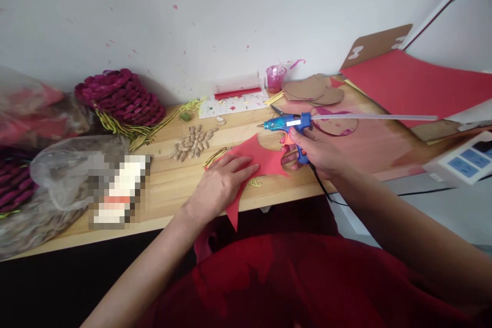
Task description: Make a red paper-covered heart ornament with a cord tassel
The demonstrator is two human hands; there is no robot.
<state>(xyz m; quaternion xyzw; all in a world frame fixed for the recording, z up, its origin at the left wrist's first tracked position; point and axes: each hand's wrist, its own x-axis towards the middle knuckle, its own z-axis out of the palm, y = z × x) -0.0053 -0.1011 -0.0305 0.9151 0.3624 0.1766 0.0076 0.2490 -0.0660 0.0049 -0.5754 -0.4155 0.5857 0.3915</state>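
Observation:
My right hand (313,151) is wrapped round the handle of a blue hot glue gun (284,123), its nozzle pointing left. A long clear glue stick (372,117) sticks out of the gun's back. Under my left hand (225,179) lies a red paper cutout (265,161) with curved edges and pointed corners. The fingers of that hand are stretched out over the paper, and one point hangs past the table's front edge. Yellow-green cord (255,182) shows beside the cutout. Several peanuts in their shells (194,142) are heaped to the left.
Braided magenta bundles (123,95) and plastic bags (63,169) crowd the left side of the wooden table (169,189). At the back stand a pink cup (275,78) and cardboard shapes (307,88). Red sheets (415,84) lie right, near a white power strip (467,161).

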